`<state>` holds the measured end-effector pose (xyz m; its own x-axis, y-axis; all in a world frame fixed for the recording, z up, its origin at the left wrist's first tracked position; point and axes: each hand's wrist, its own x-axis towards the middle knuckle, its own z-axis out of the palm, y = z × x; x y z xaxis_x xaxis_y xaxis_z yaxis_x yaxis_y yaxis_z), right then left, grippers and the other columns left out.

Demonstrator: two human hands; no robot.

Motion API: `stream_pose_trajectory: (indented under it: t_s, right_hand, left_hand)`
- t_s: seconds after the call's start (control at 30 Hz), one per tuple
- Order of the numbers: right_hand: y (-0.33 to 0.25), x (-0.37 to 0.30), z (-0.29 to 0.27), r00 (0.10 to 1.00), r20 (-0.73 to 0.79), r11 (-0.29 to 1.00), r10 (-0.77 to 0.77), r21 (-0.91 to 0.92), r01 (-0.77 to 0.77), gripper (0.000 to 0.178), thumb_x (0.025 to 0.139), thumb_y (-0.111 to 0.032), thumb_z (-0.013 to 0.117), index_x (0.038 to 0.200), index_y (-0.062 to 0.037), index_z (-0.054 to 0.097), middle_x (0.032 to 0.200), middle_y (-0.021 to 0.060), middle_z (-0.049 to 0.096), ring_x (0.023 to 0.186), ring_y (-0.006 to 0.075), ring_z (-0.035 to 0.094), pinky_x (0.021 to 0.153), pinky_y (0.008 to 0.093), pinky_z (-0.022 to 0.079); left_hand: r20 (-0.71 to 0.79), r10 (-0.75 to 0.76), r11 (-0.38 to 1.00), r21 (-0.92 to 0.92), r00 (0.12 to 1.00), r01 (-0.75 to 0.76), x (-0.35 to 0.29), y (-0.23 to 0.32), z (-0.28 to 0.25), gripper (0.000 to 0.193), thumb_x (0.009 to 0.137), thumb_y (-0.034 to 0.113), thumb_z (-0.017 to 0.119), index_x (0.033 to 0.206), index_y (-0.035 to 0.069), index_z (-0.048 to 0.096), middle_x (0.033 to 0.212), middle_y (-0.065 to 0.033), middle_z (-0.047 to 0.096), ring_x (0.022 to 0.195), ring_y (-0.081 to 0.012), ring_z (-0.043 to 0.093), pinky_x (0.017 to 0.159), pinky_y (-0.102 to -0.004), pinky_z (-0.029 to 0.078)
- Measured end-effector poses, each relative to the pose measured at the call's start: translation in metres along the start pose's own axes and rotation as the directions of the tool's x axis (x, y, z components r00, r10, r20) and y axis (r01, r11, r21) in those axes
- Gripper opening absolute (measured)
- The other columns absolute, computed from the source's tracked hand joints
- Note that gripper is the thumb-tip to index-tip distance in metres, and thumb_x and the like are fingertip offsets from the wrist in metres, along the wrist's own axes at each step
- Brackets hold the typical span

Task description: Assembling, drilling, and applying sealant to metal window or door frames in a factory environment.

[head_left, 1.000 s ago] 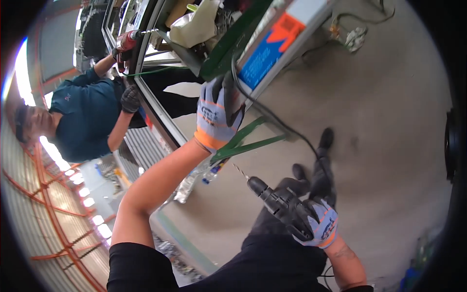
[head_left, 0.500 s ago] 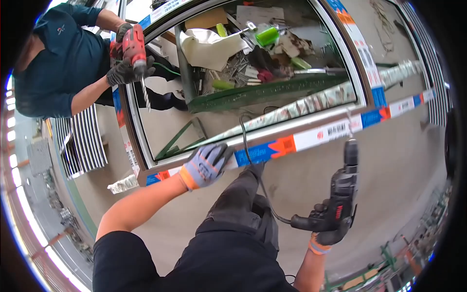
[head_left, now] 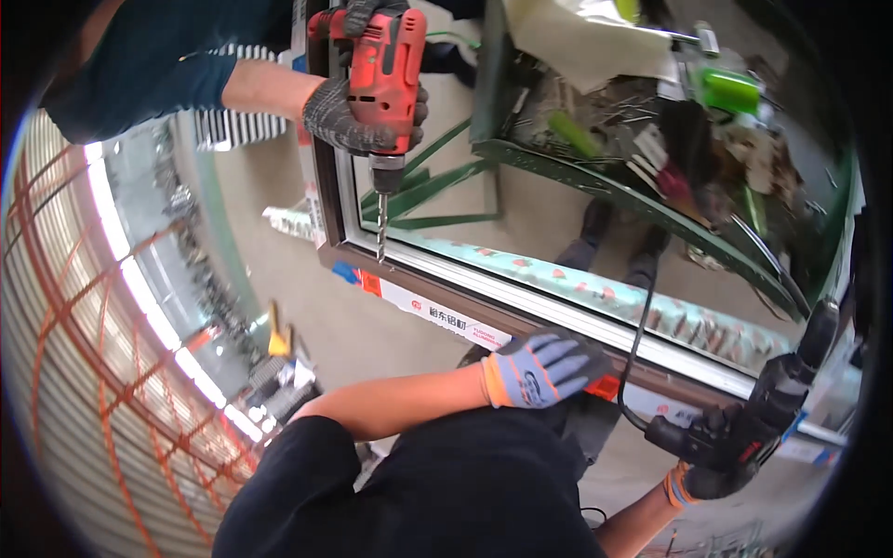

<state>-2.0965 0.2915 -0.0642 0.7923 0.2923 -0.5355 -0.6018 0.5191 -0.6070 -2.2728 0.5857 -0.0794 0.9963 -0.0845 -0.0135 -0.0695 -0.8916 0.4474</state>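
Observation:
A large dark-brown and silver window frame (head_left: 446, 299) with taped edges lies in front of me. My left hand (head_left: 549, 369), in a grey-blue and orange glove, rests on the near edge, fingers stretched out and holding nothing. At the right, my right hand (head_left: 721, 470) is closed round the grip of a black corded drill (head_left: 767, 405). Its chuck points away from me at the right part of the frame; I cannot make out its bit. Across the left corner, a co-worker's gloved hands (head_left: 349, 116) hold a red drill (head_left: 386, 79), its long bit reaching down to the frame.
Under the frame stands a green metal stand (head_left: 595, 177) with a tray of loose metal pieces, a green bottle-like item (head_left: 730, 90) and white cloth (head_left: 595, 42). The black cord (head_left: 635, 344) hangs across the frame's near edge. Striped profiles (head_left: 237, 126) lie at the left.
The view has swung left. The co-worker's red drill has come to the frame's near left corner, its bit now at the surface. My left hand stays on the edge; my right still holds the drill.

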Motion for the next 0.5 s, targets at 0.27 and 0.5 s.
stream_pose_trajectory:
  t_s: [0.27, 0.5]
  right_hand:
    - [-0.035, 0.044, -0.027, 0.935, -0.018, 0.804, 0.354, -0.504, -0.315, 0.073, 0.089, -0.050, 0.055, 0.135, 0.0062, 0.041, 0.109, 0.0194, 0.054, 0.083, 0.0250, 0.048, 0.066, 0.0365, 0.043]
    - [-0.025, 0.008, -0.088, 0.940, -0.013, 0.940, 0.340, -0.038, -0.340, 0.068, 0.093, -0.042, 0.054, 0.143, 0.0019, 0.039, 0.135, 0.0176, 0.047, 0.118, 0.0324, 0.046, 0.093, 0.0450, 0.044]
  left_hand:
    - [0.025, -0.114, 0.993, -0.028, 0.993, 0.114, 0.038, -0.005, 0.004, 0.030, 0.075, 0.025, 0.065, 0.102, 0.015, 0.072, 0.105, -0.0061, 0.067, 0.092, -0.0183, 0.063, 0.077, -0.0305, 0.055]
    - [0.079, -0.039, 0.997, -0.058, 0.996, 0.044, 0.037, 0.008, 0.020, 0.034, 0.079, 0.037, 0.066, 0.107, 0.018, 0.071, 0.115, -0.0052, 0.065, 0.103, -0.0249, 0.063, 0.086, -0.0402, 0.052]
